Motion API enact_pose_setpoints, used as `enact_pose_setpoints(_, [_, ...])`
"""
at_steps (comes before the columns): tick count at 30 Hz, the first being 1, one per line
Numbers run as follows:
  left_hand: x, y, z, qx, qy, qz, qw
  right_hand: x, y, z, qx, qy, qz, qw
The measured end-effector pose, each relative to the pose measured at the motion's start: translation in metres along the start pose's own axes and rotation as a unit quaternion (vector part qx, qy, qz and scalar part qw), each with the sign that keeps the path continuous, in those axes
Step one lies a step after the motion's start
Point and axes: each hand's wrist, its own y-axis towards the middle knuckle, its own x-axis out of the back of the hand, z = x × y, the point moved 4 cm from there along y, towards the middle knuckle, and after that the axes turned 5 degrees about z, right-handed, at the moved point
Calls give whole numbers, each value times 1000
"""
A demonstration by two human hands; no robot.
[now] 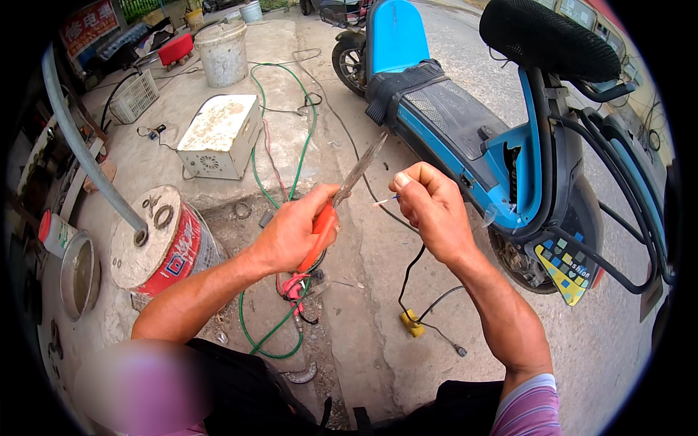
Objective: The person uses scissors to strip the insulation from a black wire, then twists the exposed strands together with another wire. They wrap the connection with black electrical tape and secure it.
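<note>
My left hand (294,231) is closed around a pair of orange-handled scissors (362,171). Their long, worn blades point up and away to the right. Just right of them, my right hand (436,211) pinches a short piece of thin wire (387,200) between thumb and fingers. The wire is dark blue near the fingertips, and a paler, pinkish end sticks out toward the scissors. A small gap separates the wire from the blades. The rest of the wire, if any, is hidden inside my right hand.
A blue electric scooter (465,138) stands at right. On the left are a white metal box (218,134), a red-and-white bucket (171,240) with a pipe, and a dirty white bucket (222,54). A green hose (314,123), dark cables and a yellow block (412,324) lie on the concrete.
</note>
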Motion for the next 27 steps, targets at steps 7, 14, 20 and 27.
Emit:
enact_pose_setpoints(7, [2, 4, -9, -29, -248, -27, 968, -6, -1, -5, -22, 80, 63, 995])
enact_pose_setpoints(14, [0, 6, -28, -66, -185, -24, 980, -25, -6, -10, -48, 95, 118, 987])
enact_pose_setpoints(20, [0, 9, -26, -58, -224, -42, 972, -28, -6, -9, -69, 124, 128, 982])
enact_pose_setpoints(27, [2, 10, -30, -83, -128, -7, 988, -27, -6, -16, -94, 169, 125, 973])
